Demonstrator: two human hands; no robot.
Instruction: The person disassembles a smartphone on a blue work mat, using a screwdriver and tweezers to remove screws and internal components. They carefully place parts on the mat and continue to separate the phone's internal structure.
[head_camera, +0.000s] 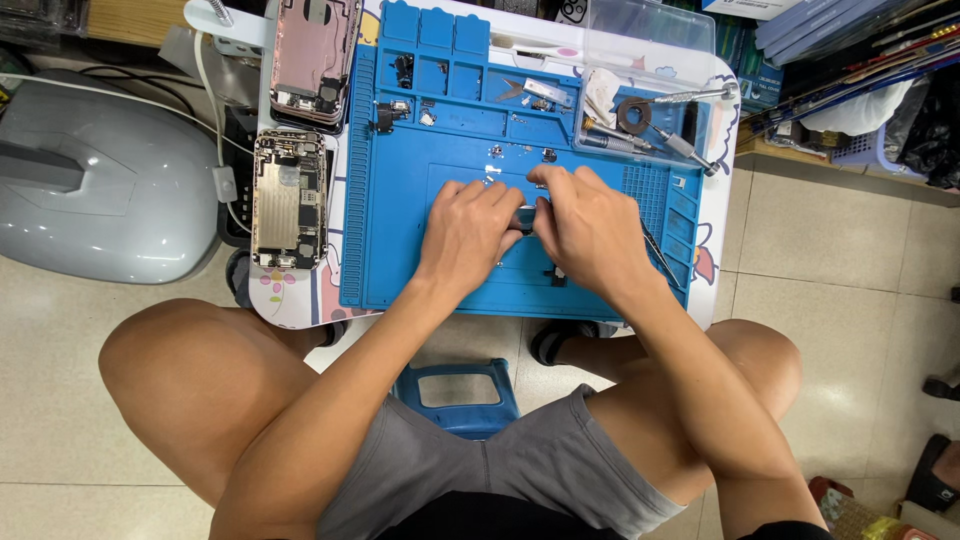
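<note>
Your two hands meet in the middle of the blue repair mat (400, 270). Between them sits a small dark part (526, 217), and you hold it from both sides. Your left hand (468, 232) is curled, with its fingertips pinching the left end of the part. Your right hand (590, 228) is curled too, and its fingers pinch the right end and the top. The hands are so close that they almost touch.

The part looks longer from side to side than from front to back, so its long way runs from one hand to the other. Most of it is hidden under your fingers, so you cannot tell just what it is. Both hands are equally near to it.

Thin tweezers (657, 252) lie on the mat just beside your right hand. Tiny screws (496, 152) sit on the mat a little past your fingers. An open phone body (289, 200) with its insides showing lies to the left of the mat, and a pink phone shell (313, 60) lies above it. A clear plastic box (650, 90) with tools stands at the far right corner.
</note>
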